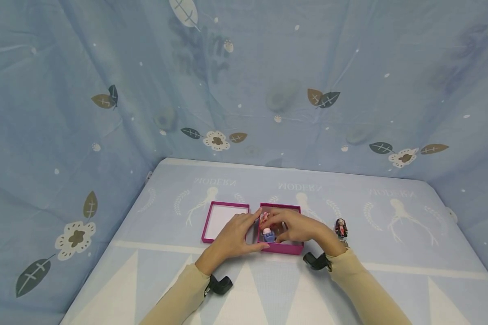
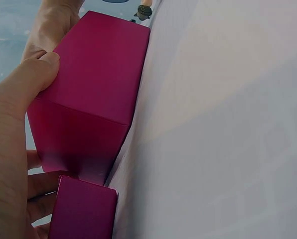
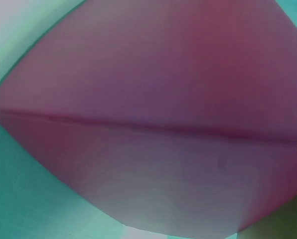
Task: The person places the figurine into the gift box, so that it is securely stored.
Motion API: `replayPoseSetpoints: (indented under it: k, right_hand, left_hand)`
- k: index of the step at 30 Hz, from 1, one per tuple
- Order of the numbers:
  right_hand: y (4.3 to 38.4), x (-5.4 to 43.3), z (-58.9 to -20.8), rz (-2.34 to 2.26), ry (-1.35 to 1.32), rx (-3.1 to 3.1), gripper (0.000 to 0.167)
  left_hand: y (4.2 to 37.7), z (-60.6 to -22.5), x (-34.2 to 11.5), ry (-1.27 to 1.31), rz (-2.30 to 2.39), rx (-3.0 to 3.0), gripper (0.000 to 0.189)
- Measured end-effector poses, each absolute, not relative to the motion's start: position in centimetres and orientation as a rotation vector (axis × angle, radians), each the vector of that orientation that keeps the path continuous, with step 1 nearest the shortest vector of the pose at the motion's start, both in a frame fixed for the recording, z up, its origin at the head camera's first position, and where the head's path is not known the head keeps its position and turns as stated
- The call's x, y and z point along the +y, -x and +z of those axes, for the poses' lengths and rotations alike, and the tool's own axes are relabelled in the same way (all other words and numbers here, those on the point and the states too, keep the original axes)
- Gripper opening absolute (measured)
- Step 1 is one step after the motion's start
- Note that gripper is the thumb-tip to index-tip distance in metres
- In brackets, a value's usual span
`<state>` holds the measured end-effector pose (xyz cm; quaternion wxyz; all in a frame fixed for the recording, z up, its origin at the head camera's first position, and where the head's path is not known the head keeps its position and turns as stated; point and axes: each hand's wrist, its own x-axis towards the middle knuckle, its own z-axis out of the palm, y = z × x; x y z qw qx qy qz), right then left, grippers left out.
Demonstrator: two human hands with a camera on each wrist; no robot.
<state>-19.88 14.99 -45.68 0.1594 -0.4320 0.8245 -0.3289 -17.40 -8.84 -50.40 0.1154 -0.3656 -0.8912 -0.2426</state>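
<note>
A magenta open box [image 1: 282,248] stands on the table, with a small figurine in blue [image 1: 268,235] and a red-haired figurine [image 1: 265,216] at its left side. My left hand [image 1: 235,234] holds the box's near left corner. Its thumb [image 2: 50,69] lies at the near wall's upper edge, and its other fingers reach along the left wall. Down inside the box, my right hand [image 1: 294,225] has its bent fingers at the figurines and its thumb apart from them. The right wrist view shows only the magenta box walls [image 3: 153,184] close up, without the fingers.
Left of the box lies a magenta-rimmed lid [image 1: 223,221] with a white inside, close beside my left hand. A dark-haired figurine [image 1: 341,228] lies on the patterned tablecloth [image 1: 390,243], right of the box near my right wrist. Blue patterned curtains [image 1: 268,81] hang behind.
</note>
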Motion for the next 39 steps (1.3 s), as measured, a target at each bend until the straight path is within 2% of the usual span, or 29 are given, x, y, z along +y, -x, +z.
replayPoseSetpoints:
  k: [22,39]
  right_hand:
    - [19.67,14.41,-45.95,-0.775,1.236,2.462,0.036]
    - [19.30,14.19,-46.48,-0.618,1.189,2.596,0.036]
  left_hand:
    - [17.42,-50.57,-8.84,1.068,-0.716,-2.636,0.095]
    - [17.24,-50.34,-8.75,1.067,-0.712,-2.630,0.095]
